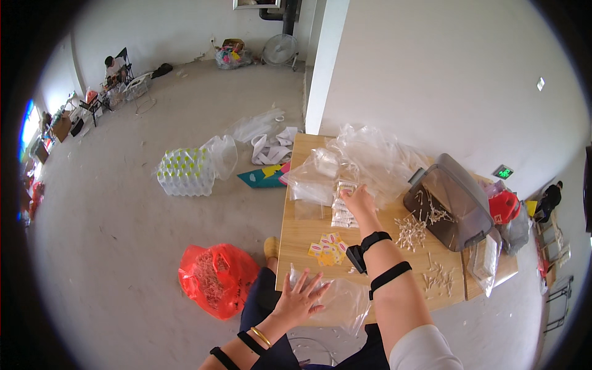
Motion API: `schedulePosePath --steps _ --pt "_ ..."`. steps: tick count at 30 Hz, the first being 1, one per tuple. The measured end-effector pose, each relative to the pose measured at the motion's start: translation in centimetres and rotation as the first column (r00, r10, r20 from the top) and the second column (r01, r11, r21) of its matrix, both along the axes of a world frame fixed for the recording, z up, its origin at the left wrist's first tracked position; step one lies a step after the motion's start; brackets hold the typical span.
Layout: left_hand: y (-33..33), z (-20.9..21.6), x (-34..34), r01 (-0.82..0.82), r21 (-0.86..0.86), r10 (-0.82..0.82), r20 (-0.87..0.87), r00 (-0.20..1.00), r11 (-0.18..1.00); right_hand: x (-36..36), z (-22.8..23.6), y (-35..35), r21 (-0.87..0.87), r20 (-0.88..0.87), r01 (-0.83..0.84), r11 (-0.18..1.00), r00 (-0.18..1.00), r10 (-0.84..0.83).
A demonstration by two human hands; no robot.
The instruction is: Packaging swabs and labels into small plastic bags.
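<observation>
My left hand (299, 300) lies flat with fingers spread on a clear plastic bag (345, 302) at the table's near edge. Farther off, my right hand (359, 202) has its fingers closed at the upper part of a row of small cotton swab packets (344, 217). It seems to grip one, though the fingertips are partly hidden. Between the hands is a small heap of yellow and white printed cards (328, 249). Loose cotton swabs (411, 233) spill from a grey translucent bin (459, 203) tipped on its side, and more swabs (439, 279) lie nearer me.
Crumpled clear bags (376, 157) cover the far part of the wooden table (296, 228). A red plastic bag (219, 277) sits on the floor at left, beyond it a wrapped pack with green tops (185, 171). A wall (444, 80) borders the table's far side.
</observation>
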State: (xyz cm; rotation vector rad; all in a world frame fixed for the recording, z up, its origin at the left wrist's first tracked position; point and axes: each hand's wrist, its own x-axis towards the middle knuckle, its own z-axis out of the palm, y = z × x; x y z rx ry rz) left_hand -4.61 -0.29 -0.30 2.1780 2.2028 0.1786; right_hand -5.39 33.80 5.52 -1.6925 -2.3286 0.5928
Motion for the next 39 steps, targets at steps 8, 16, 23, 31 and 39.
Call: schedulePosePath --steps 8,16,23,31,39 --pt "0.6 0.4 0.3 0.025 0.030 -0.025 0.028 0.999 0.999 0.5 -0.2 2.5 -0.115 -0.007 -0.008 0.993 1.000 0.007" --pt "0.3 -1.2 0.2 0.001 0.034 -0.001 0.025 1.000 0.999 -0.4 -1.1 -0.1 0.025 0.093 -0.034 0.999 0.995 0.032" --pt "0.1 -0.8 0.4 -0.005 0.006 0.005 0.017 1.000 1.000 -1.8 -1.0 -1.1 -0.053 0.286 -0.081 0.995 0.954 0.093" --pt "0.6 0.0 0.5 0.006 0.003 -0.006 0.033 0.999 1.000 -0.8 -3.6 -1.4 0.119 0.358 -0.084 0.989 0.933 0.036" --pt "0.3 -0.3 0.4 -0.011 0.026 0.009 0.057 0.998 1.000 -0.4 -8.4 -5.7 0.359 0.448 -0.319 0.877 0.883 0.138"
